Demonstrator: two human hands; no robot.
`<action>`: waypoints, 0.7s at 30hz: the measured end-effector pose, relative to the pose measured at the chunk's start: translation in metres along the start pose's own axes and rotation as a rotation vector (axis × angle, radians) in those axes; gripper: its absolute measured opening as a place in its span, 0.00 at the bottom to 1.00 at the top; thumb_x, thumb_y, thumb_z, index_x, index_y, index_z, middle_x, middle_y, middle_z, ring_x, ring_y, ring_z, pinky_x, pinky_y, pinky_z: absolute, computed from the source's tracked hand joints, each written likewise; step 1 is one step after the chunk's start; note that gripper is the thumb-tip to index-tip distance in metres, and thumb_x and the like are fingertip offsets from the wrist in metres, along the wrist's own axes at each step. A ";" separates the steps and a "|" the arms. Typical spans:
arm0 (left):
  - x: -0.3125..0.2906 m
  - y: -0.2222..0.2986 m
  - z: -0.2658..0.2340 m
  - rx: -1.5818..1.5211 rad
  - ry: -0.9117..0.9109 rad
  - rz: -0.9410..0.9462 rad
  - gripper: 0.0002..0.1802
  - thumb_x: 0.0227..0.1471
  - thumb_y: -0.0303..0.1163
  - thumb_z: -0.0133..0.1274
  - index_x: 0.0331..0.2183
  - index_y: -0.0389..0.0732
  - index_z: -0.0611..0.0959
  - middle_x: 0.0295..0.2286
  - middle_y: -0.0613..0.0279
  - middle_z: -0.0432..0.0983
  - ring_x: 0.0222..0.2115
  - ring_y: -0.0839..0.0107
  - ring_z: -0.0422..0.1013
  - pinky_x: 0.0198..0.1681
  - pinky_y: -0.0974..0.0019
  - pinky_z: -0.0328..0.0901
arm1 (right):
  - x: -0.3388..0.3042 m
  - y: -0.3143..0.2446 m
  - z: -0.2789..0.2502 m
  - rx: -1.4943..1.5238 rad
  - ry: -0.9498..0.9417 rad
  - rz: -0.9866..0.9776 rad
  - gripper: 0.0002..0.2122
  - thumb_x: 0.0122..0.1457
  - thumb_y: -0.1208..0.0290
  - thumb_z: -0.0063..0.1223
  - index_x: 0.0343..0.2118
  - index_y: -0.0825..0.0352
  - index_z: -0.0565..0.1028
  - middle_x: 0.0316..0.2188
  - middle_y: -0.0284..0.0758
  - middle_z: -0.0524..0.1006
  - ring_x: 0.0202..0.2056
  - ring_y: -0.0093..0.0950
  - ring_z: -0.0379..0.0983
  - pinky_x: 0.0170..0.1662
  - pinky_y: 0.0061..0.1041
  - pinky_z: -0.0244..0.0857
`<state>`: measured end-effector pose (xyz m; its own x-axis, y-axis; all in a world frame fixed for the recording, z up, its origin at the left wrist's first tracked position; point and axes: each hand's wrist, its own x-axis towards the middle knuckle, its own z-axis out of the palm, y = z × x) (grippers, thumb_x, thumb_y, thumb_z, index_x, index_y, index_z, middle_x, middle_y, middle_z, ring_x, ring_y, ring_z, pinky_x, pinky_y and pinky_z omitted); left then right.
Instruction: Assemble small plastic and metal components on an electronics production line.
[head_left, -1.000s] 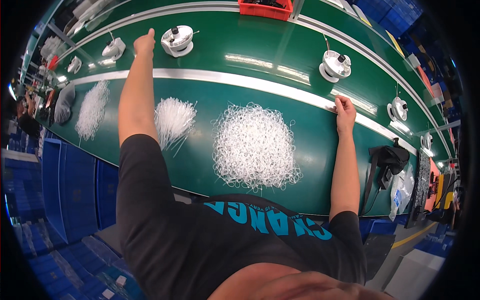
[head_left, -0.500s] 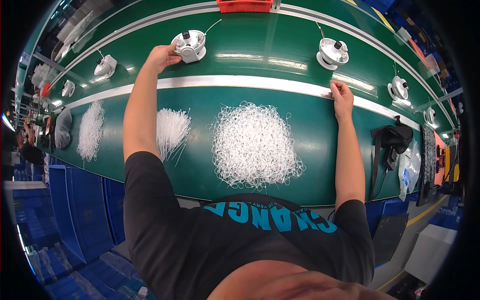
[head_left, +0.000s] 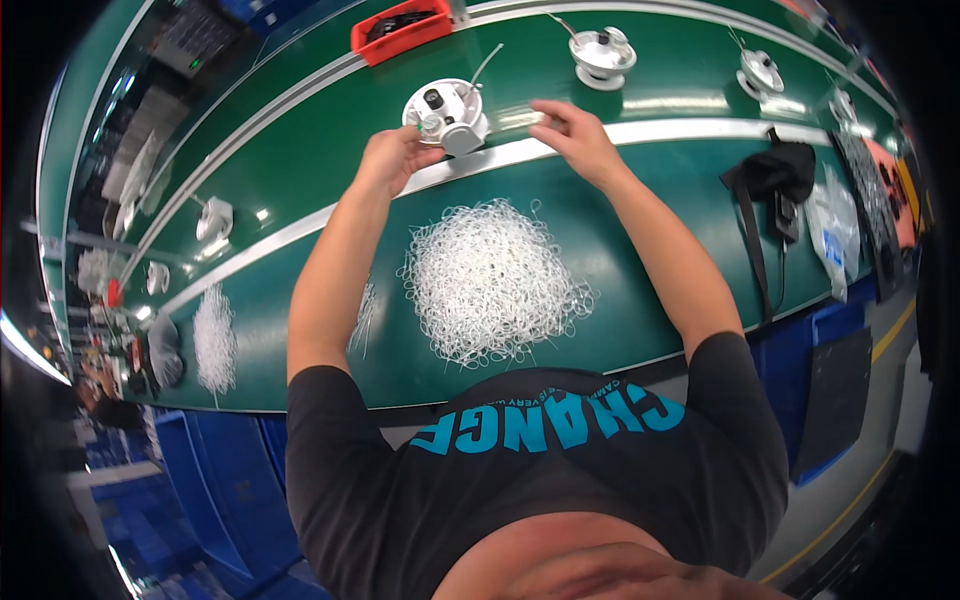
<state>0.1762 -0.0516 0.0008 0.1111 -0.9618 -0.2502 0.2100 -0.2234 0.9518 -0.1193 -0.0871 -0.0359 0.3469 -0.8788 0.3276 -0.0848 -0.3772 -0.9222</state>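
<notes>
My left hand [head_left: 393,160] is closed on the near left edge of a white dome camera [head_left: 462,112], its thumb and fingers at the rim. A black lens shows on top of this camera, and a thin cable sticks up from its far side. To the right of it my right hand [head_left: 578,145] hovers, apart from the camera, with fingers half bent and spread and nothing visible in them. Nearer to me on the green bench lies a large pile of looped white cable ties [head_left: 492,285]. My left forearm partly hides a bundle of straight white ties [head_left: 364,318].
More white dome cameras stand along the green belt, one at the far right [head_left: 603,58]. A red bin [head_left: 402,30] with dark parts stands beyond the belt. Another heap of white ties [head_left: 215,340] lies left. On the right are a black strap bag [head_left: 785,170] and a plastic bag [head_left: 832,228].
My right hand has moved left and up toward the dome camera in my left hand. The left hand keeps its hold. The whole view has turned and shifted.
</notes>
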 end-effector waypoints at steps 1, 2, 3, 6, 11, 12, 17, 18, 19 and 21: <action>-0.005 -0.002 0.015 0.002 -0.032 -0.023 0.15 0.55 0.22 0.43 0.41 0.18 0.72 0.36 0.39 0.76 0.30 0.57 0.78 0.33 0.66 0.78 | 0.002 -0.002 0.004 0.006 0.028 0.012 0.21 0.55 0.65 0.63 0.49 0.70 0.76 0.30 0.27 0.75 0.28 0.17 0.67 0.34 0.18 0.65; -0.009 -0.005 0.031 0.005 -0.066 -0.047 0.15 0.55 0.22 0.43 0.41 0.18 0.72 0.36 0.40 0.76 0.30 0.58 0.78 0.33 0.66 0.78 | 0.007 -0.002 0.004 0.013 0.053 0.003 0.21 0.55 0.63 0.63 0.48 0.70 0.76 0.28 0.27 0.75 0.27 0.17 0.67 0.33 0.19 0.65; -0.012 -0.009 0.046 0.023 -0.086 -0.058 0.15 0.55 0.22 0.43 0.41 0.18 0.72 0.36 0.40 0.76 0.30 0.58 0.78 0.33 0.66 0.78 | 0.008 -0.002 0.001 0.018 0.075 -0.008 0.21 0.55 0.61 0.62 0.47 0.70 0.77 0.26 0.28 0.74 0.27 0.18 0.67 0.32 0.20 0.65; -0.020 -0.022 0.080 0.084 -0.150 -0.049 0.15 0.56 0.23 0.44 0.40 0.19 0.73 0.36 0.42 0.77 0.31 0.60 0.78 0.35 0.67 0.77 | 0.000 -0.001 -0.010 -0.149 0.103 0.132 0.19 0.59 0.61 0.57 0.45 0.73 0.77 0.23 0.25 0.70 0.26 0.15 0.63 0.31 0.19 0.61; -0.024 -0.037 0.113 0.131 -0.134 -0.065 0.14 0.54 0.23 0.45 0.39 0.19 0.73 0.35 0.43 0.77 0.30 0.62 0.78 0.34 0.68 0.77 | -0.010 0.022 -0.025 -0.167 0.251 0.115 0.16 0.60 0.61 0.55 0.38 0.73 0.80 0.21 0.32 0.74 0.24 0.23 0.67 0.31 0.27 0.62; -0.023 -0.041 0.115 0.139 -0.136 -0.071 0.14 0.54 0.23 0.45 0.39 0.20 0.73 0.35 0.43 0.77 0.30 0.62 0.78 0.34 0.68 0.77 | -0.010 0.020 -0.029 -0.242 0.260 0.105 0.16 0.60 0.60 0.54 0.38 0.72 0.80 0.22 0.34 0.75 0.24 0.26 0.68 0.31 0.29 0.62; -0.027 -0.048 0.130 0.157 -0.204 -0.126 0.14 0.52 0.22 0.46 0.39 0.21 0.74 0.35 0.45 0.77 0.31 0.63 0.78 0.34 0.68 0.77 | -0.008 0.021 -0.046 -0.314 0.323 0.019 0.17 0.61 0.57 0.53 0.38 0.70 0.80 0.25 0.39 0.72 0.31 0.30 0.70 0.36 0.29 0.63; -0.029 -0.050 0.133 0.158 -0.198 -0.129 0.14 0.52 0.22 0.46 0.39 0.21 0.74 0.35 0.45 0.77 0.31 0.63 0.78 0.34 0.68 0.77 | -0.007 0.018 -0.049 -0.282 0.335 0.057 0.16 0.62 0.58 0.52 0.39 0.67 0.81 0.27 0.37 0.74 0.33 0.28 0.71 0.40 0.27 0.64; -0.031 -0.052 0.136 0.165 -0.215 -0.150 0.14 0.52 0.22 0.46 0.39 0.21 0.74 0.35 0.46 0.77 0.31 0.63 0.78 0.34 0.68 0.77 | -0.004 0.021 -0.050 -0.215 0.341 0.026 0.15 0.62 0.59 0.52 0.40 0.67 0.81 0.29 0.36 0.75 0.35 0.27 0.71 0.42 0.26 0.64; -0.037 -0.051 0.145 0.158 -0.241 -0.184 0.13 0.52 0.21 0.46 0.39 0.21 0.75 0.34 0.47 0.77 0.32 0.63 0.78 0.35 0.68 0.77 | -0.001 0.017 -0.057 0.018 0.223 0.100 0.14 0.64 0.62 0.50 0.41 0.68 0.81 0.35 0.34 0.79 0.41 0.23 0.73 0.47 0.22 0.64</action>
<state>0.0209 -0.0274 -0.0124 -0.1513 -0.9087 -0.3890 0.0497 -0.4001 0.9151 -0.1738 -0.1095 -0.0406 0.1230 -0.9551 0.2694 -0.0910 -0.2811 -0.9553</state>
